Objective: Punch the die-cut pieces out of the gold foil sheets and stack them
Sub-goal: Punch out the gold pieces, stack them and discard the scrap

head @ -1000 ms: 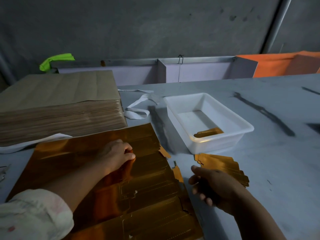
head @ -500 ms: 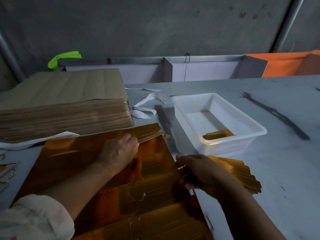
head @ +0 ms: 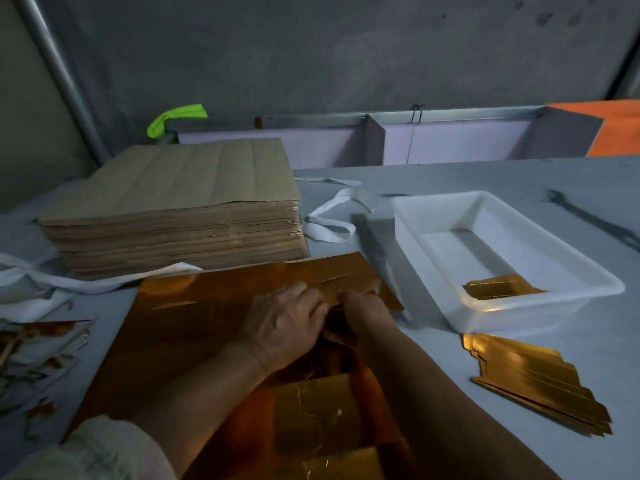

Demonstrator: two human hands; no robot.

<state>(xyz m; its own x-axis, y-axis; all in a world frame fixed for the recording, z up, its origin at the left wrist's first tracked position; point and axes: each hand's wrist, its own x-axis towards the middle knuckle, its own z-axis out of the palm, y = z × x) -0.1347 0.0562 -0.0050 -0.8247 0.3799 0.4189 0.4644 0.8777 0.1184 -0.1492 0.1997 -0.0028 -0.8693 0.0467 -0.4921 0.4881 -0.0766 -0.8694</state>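
Fingers [head: 311, 301] of left hand [head: 287, 327] and right hand [head: 363, 317] are curled together, pinching a strip [head: 346, 285] at the far edge of the sheet [head: 194, 323], its long axis running left-right just beyond them, while the stack [head: 540, 386] is laid well rightward, nearer the right hand.

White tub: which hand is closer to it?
Right. Both hands are on the gold sheet; the right hand lies between the left hand and the tub.
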